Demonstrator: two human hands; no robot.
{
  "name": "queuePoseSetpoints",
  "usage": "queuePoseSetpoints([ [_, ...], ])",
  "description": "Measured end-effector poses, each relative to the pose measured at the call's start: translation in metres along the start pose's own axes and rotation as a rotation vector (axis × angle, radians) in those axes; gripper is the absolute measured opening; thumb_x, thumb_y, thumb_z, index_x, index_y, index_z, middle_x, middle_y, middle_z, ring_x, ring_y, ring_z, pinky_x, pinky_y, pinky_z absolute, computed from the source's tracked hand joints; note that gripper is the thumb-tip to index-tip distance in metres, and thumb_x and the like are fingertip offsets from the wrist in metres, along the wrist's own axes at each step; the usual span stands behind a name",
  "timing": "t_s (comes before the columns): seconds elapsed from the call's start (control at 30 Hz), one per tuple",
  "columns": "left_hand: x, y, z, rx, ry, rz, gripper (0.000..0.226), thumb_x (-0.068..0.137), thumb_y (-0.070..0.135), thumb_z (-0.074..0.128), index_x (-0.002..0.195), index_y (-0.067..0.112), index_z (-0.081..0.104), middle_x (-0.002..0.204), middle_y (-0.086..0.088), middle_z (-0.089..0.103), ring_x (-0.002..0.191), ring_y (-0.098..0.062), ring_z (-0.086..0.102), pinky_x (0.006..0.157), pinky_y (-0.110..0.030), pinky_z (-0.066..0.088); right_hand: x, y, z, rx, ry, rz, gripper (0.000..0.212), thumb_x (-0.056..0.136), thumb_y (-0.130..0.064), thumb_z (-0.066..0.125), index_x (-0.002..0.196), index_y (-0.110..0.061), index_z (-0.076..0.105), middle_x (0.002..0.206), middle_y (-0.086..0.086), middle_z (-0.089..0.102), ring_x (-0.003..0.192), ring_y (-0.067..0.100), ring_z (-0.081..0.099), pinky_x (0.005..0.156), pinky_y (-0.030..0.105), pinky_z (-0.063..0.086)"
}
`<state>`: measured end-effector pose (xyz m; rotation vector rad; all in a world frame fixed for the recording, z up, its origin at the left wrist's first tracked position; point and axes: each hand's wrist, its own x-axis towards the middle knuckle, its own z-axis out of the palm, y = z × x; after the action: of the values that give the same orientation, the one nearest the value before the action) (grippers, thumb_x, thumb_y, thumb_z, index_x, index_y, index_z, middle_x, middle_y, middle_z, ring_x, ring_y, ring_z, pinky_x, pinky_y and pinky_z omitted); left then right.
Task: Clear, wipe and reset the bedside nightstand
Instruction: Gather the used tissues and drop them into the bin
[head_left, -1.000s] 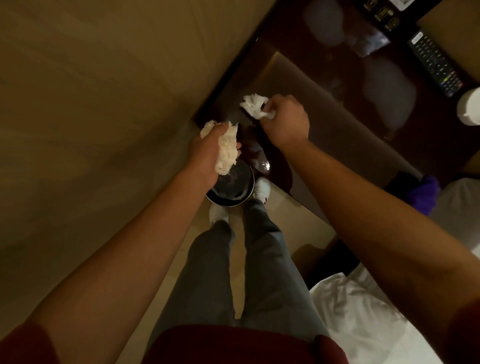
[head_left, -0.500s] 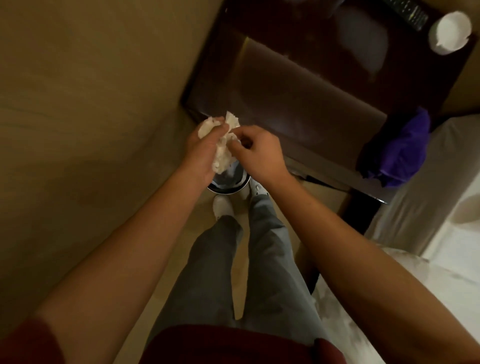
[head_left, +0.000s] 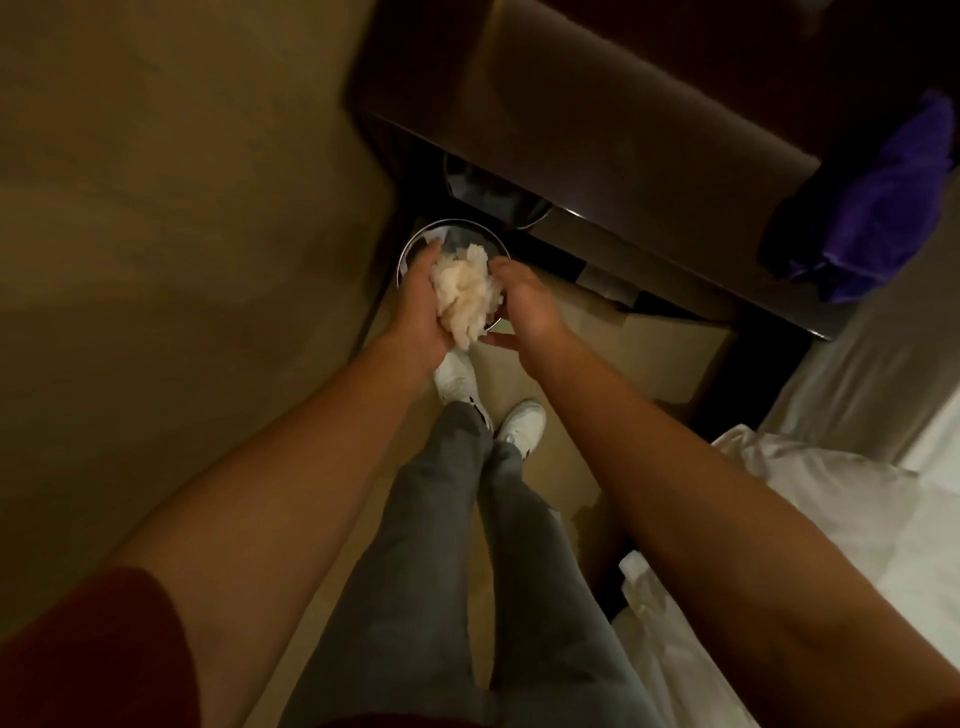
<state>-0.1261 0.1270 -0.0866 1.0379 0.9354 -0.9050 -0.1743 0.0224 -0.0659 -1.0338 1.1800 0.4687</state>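
Trouser legs (head_left: 467, 561) in grey run up the centre of the view, ending in two white shoes (head_left: 488, 405) on the beige floor (head_left: 613, 353). White bed linen (head_left: 810, 519) fills the lower right corner. Both bare forearms reach forward and meet above the shoes. The left hand (head_left: 415, 306) and the right hand (head_left: 524, 301) face each other with a crumpled wad of white tissue (head_left: 465, 291) pressed between them; the left fingers curl round the wad from one side, and the right fingers close against it from the other, so both hands grip it. The wad sits directly over a small round bin (head_left: 452, 234) with a shiny metal rim, which stands on the floor in the corner between the tan wall (head_left: 182, 208) and the dark wooden nightstand (head_left: 597, 119). The bin's far rim lies just beside the nightstand's base. The counter of the nightstand is a dark glossy surface with faint reflections. A purple cloth (head_left: 883, 208) lies bunched at its right end, next to the edge of the bed.
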Motion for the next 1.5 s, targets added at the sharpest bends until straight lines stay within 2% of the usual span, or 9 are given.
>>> queuePoseSetpoints([
  [0.13,0.044,-0.017,-0.012,0.096,0.037,-0.039,0.055,0.104,0.044,0.048,0.140,0.003,0.057,0.139,-0.023,0.060,0.130,-0.038,0.058,0.116,-0.051,0.041,0.045,0.035,0.014,-0.029,0.011,-0.017,0.020,0.103,-0.018,0.053,0.119,-0.015,0.065,0.103,0.007,0.072,0.093,0.024,0.069,0.099,0.049,0.057],
  [0.3,0.110,-0.025,-0.027,0.373,0.134,-0.014,0.031,0.101,0.038,0.056,0.099,0.009,0.067,0.099,-0.015,0.071,0.099,-0.034,0.069,0.095,-0.045,0.056,0.117,0.065,0.030,-0.074,0.092,0.033,0.026,0.098,-0.022,0.058,0.123,-0.017,0.066,0.115,0.016,0.073,0.098,0.033,0.072,0.085,0.050,0.063],
  [0.47,0.170,-0.021,-0.052,0.561,0.158,-0.023,0.038,0.099,0.042,0.055,0.119,0.012,0.066,0.122,-0.017,0.070,0.109,-0.035,0.068,0.089,-0.044,0.057,0.184,0.089,0.044,-0.010,0.125,0.094,0.020,0.096,-0.024,0.061,0.116,-0.019,0.064,0.112,0.014,0.072,0.100,0.036,0.071,0.084,0.056,0.062],
  [0.63,0.212,-0.022,-0.072,0.663,0.151,-0.077,0.044,0.100,0.043,0.053,0.132,0.012,0.060,0.133,-0.016,0.065,0.118,-0.037,0.064,0.097,-0.050,0.056,0.232,0.102,0.043,-0.090,0.150,0.066,0.014,0.102,-0.023,0.053,0.093,-0.019,0.061,0.094,0.006,0.068,0.093,0.027,0.068,0.076,0.033,0.059],
  [0.83,0.229,-0.021,-0.077,0.712,0.124,-0.170,0.051,0.101,0.050,0.051,0.140,0.017,0.054,0.130,-0.015,0.063,0.116,-0.037,0.062,0.096,-0.062,0.054,0.257,0.116,0.042,-0.031,0.190,0.114,0.022,0.099,-0.019,0.055,0.079,-0.022,0.060,0.091,0.010,0.066,0.090,0.034,0.069,0.081,0.049,0.063],
  [1.03,0.216,-0.019,-0.075,0.852,0.143,-0.081,0.044,0.100,0.042,0.049,0.137,0.020,0.055,0.121,-0.012,0.067,0.105,-0.031,0.066,0.095,-0.054,0.057,0.245,0.120,0.037,0.004,0.201,0.133,0.011,0.098,-0.022,0.057,0.108,-0.019,0.060,0.115,0.015,0.065,0.102,0.038,0.068,0.089,0.052,0.061],
  [1.17,0.189,-0.012,-0.061,0.867,0.161,-0.044,0.015,0.100,0.036,0.050,0.098,0.026,0.060,0.095,-0.003,0.068,0.085,-0.022,0.067,0.064,-0.033,0.059,0.214,0.109,0.024,0.050,0.184,0.139,0.024,0.096,-0.023,0.061,0.120,-0.018,0.061,0.120,0.016,0.065,0.077,0.028,0.068,0.075,0.045,0.064],
  [1.33,0.141,-0.010,-0.035,1.054,0.139,0.145,0.021,0.101,0.028,0.057,0.119,0.019,0.061,0.110,-0.009,0.065,0.101,-0.030,0.067,0.092,-0.047,0.058,0.156,0.084,-0.004,0.080,0.129,0.125,0.021,0.099,-0.020,0.058,0.119,-0.014,0.061,0.096,0.010,0.066,0.071,0.022,0.066,0.065,0.036,0.061],
  [1.5,0.069,-0.006,-0.007,1.396,0.079,0.383,0.028,0.100,0.021,0.057,0.123,0.012,0.069,0.124,-0.012,0.068,0.109,-0.028,0.065,0.097,-0.039,0.054,0.083,0.047,-0.030,0.074,0.073,0.101,0.031,0.101,-0.015,0.055,0.130,-0.005,0.060,0.097,0.014,0.062,0.070,0.023,0.061,0.063,0.034,0.054],
])
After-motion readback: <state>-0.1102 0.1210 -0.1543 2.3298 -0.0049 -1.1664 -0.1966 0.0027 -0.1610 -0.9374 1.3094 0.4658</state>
